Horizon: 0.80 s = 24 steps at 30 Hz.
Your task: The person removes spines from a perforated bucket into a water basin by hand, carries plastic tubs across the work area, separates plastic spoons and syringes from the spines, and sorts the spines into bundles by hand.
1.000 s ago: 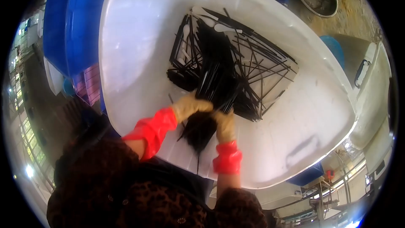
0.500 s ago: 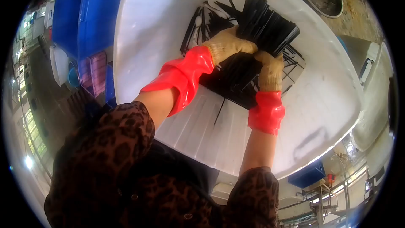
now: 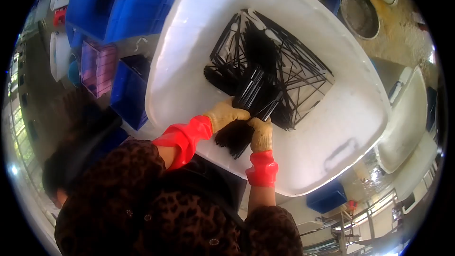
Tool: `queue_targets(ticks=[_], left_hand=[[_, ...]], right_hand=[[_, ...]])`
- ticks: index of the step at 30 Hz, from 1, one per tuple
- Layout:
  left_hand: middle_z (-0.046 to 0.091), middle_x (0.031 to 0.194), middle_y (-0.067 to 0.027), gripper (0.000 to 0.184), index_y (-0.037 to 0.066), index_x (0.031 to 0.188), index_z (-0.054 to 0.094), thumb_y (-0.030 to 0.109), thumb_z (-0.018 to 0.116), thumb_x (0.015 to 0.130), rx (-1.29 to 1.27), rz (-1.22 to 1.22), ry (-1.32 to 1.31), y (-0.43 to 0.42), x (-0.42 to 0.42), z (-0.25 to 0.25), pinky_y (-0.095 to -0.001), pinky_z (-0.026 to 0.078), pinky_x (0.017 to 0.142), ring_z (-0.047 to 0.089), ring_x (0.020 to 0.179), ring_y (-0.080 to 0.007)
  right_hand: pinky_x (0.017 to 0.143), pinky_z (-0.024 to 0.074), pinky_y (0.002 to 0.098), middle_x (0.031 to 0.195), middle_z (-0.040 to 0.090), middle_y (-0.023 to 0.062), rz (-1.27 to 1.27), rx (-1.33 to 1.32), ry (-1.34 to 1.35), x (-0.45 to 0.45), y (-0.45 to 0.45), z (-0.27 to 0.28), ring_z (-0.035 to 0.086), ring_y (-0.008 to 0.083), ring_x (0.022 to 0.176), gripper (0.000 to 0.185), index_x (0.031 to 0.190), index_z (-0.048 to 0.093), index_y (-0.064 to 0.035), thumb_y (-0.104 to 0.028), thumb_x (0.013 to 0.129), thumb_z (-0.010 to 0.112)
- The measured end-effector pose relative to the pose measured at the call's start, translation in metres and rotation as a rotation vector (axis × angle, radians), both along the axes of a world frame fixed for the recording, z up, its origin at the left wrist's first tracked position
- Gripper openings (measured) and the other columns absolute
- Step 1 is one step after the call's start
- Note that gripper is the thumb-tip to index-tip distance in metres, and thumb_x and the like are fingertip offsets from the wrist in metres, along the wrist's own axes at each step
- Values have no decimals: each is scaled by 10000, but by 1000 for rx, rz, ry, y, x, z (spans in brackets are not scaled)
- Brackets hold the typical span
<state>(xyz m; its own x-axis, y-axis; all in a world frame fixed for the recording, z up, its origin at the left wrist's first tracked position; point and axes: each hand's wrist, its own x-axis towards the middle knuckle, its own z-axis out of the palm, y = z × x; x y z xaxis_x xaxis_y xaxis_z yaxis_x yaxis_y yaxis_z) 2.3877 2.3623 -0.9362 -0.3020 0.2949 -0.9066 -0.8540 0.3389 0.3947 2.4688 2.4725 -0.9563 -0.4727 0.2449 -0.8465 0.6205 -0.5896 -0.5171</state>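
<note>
My left hand (image 3: 226,114), in a tan glove with a red cuff, is closed on a thick bundle of thin black strips (image 3: 250,90). Gripping the same bundle from the other side is my right hand (image 3: 261,132), gloved alike. The bundle is held near the front of a big white tub (image 3: 350,90). Many loose black strips (image 3: 296,54) lie crossed over the tub's bottom, with a few white pieces among them. More dark strips (image 3: 234,140) show below my hands. What exactly the strips are, I cannot tell.
Blue crates (image 3: 142,12) stand to the left, with a pink basket (image 3: 98,68) and a smaller blue bin (image 3: 130,95) below. A round metal basin (image 3: 359,13) sits at the upper right. Another white tub (image 3: 405,123) is at the right. A person is partly visible lower left.
Both hands have drawn the bundle down toward my body, away from the tub's far side. My view has shifted, and more of the loose strips now show.
</note>
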Motion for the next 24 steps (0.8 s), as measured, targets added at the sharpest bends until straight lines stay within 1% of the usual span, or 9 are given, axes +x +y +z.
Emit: queue_targets(ticks=[4,5,6,9,11,12,14,20,24], left_hand=[[579,916,-118,493,-18,1009,526,205,652,588,-18,-35,109,-10,-4,26,-265,426,739,538,835,-182],[580,928,-129,518,-9,1013,522,252,650,583,-70,-167,201,-13,-22,50,-270,425,743,544,855,-196],[579,938,-140,543,-4,1020,517,285,646,579,-50,-199,253,-18,-37,82,-275,420,753,544,872,-213],[556,969,-198,625,-16,1075,472,312,624,564,73,-122,311,-28,-49,97,-301,391,810,525,934,-298],[574,923,-170,552,0,1025,502,295,629,576,169,-60,433,-43,-77,133,-283,403,777,539,890,-269],[589,877,-143,498,4,980,522,278,638,581,189,-13,559,-56,-95,149,-268,412,751,554,845,-231],[596,840,-152,474,0,947,533,282,636,579,206,45,617,-85,-132,170,-281,424,719,567,810,-242],[591,769,-105,429,8,868,596,323,643,581,113,80,980,-155,-254,231,-269,417,689,542,736,-178],[594,794,-107,411,10,863,613,344,624,624,134,46,1412,-216,-316,203,-273,407,703,544,753,-181]], right_hand=[[633,409,247,758,537,44,187,263,75,-5,-3,28,489,141,678,293,906,510,37,13,614,504],[657,417,304,750,569,157,270,425,235,-10,-5,35,535,267,714,122,733,567,21,7,670,463],[632,420,321,708,576,162,727,998,486,-12,-2,54,546,253,692,140,723,570,22,5,689,434],[545,410,278,611,569,124,276,467,272,-50,-16,116,530,187,575,151,662,565,25,-38,699,433],[522,407,290,575,549,125,224,566,403,-74,-21,130,534,176,553,130,618,539,6,-65,694,460],[530,408,301,566,540,123,665,1099,601,-94,-28,149,538,216,555,121,631,535,1,-85,698,481],[558,407,312,597,539,125,674,1268,671,-138,-53,171,536,238,592,116,669,535,4,-91,704,478],[659,411,290,706,559,148,740,1381,1121,-298,-106,216,543,228,707,166,767,554,13,-28,716,401],[773,401,327,779,593,112,620,1372,1453,-371,-164,199,552,295,760,210,795,594,-54,-24,735,395]])
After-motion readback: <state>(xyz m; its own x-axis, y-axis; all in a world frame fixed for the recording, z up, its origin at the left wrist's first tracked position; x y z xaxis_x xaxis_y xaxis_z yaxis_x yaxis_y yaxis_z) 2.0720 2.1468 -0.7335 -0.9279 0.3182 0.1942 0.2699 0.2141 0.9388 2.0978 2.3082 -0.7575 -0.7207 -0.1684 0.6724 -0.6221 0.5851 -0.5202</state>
